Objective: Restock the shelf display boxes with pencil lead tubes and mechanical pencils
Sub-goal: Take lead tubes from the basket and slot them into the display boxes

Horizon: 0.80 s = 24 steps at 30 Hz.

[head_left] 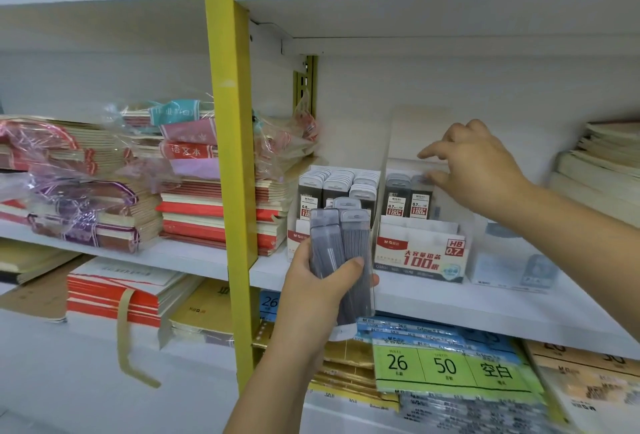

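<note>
Wrapped stacks of notebooks [214, 219] fill the shelf left of the yellow post [235, 156]. Just right of the post, the left hand [311, 291] is wrapped round a bundle of lead tubes [343, 253]. Three tubes can be counted in it, two in front and one behind, all held upright in front of the shelf [450, 302].

Two display boxes stand side by side on that shelf. The left box [294, 239] holds three rows of tubes. The right box [419, 257], marked HB 0.7, shows two standing tubes [407, 198].

The right hand [481, 170] reaches over this box with its forefinger [433, 151] and thumb [438, 179] spread apart. The thumb is at the cap of the right-hand tube, but blur hides whether it pinches anything.

Further right are a clear box [512, 264] and more stacked notebooks [595, 163].
</note>
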Each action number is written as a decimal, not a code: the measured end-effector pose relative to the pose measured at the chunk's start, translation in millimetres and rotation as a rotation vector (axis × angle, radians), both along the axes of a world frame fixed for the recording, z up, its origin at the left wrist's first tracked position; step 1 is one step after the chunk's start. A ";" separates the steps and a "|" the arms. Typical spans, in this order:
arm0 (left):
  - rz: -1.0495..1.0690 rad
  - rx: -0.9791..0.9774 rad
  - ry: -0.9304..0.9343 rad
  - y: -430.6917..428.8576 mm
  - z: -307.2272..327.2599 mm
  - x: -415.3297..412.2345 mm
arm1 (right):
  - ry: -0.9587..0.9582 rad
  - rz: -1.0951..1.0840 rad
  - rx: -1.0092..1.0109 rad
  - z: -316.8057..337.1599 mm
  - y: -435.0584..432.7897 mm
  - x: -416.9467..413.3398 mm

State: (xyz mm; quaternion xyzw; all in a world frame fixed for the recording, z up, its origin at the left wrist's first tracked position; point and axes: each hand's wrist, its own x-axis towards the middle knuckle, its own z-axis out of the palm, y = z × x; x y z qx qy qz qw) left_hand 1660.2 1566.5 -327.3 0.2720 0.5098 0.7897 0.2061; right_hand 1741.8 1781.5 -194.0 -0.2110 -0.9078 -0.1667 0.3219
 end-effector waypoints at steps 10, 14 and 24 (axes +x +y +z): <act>-0.099 -0.036 0.117 2.3 21.7 14.2 | 0.197 0.607 -1.104 -39.9 -80.4 33.6; -0.121 -0.038 0.076 4.1 24.7 16.5 | 0.319 0.666 -1.273 -29.1 -64.8 44.5; -0.034 -0.049 0.005 7.7 5.7 16.9 | 0.194 0.572 -1.165 -33.6 -57.3 53.3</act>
